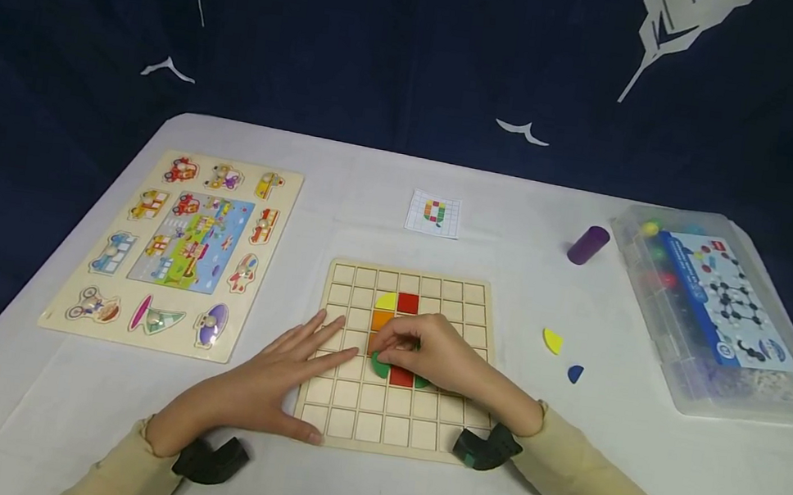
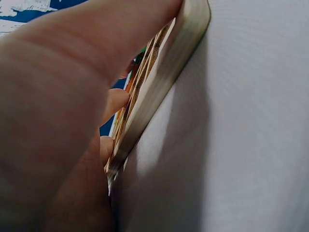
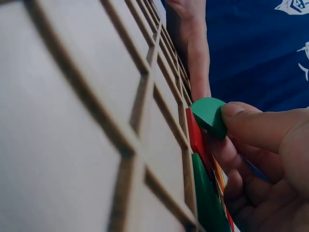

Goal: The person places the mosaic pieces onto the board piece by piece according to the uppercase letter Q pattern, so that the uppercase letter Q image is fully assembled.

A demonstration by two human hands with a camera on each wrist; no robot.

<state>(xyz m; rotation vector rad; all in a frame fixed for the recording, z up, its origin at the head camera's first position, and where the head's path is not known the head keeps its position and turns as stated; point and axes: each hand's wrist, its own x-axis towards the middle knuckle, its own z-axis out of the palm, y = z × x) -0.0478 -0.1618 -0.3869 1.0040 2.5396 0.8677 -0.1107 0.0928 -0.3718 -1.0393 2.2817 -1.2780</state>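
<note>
My right hand (image 1: 439, 352) pinches a green quarter-round piece (image 3: 209, 116) between thumb and fingers, low over the wooden grid board (image 1: 352, 424). In the right wrist view the piece is tilted beside a red square (image 3: 195, 135), with another green piece (image 3: 210, 193) nearer the camera. My left hand (image 1: 268, 389) rests with spread, straight fingers on the board's left side, its thumb at the near left corner. A yellow piece (image 1: 386, 301), a red square (image 1: 408, 303) and an orange square (image 1: 381, 321) lie in the grid; my right hand covers some cells.
A printed pattern card (image 1: 433, 214) lies behind the board. On the left is a vehicle puzzle (image 1: 268, 265). To the right are a loose yellow piece (image 1: 552, 342), a blue piece (image 1: 575, 374), a purple cylinder (image 1: 588, 245) and a clear plastic case (image 1: 729, 321).
</note>
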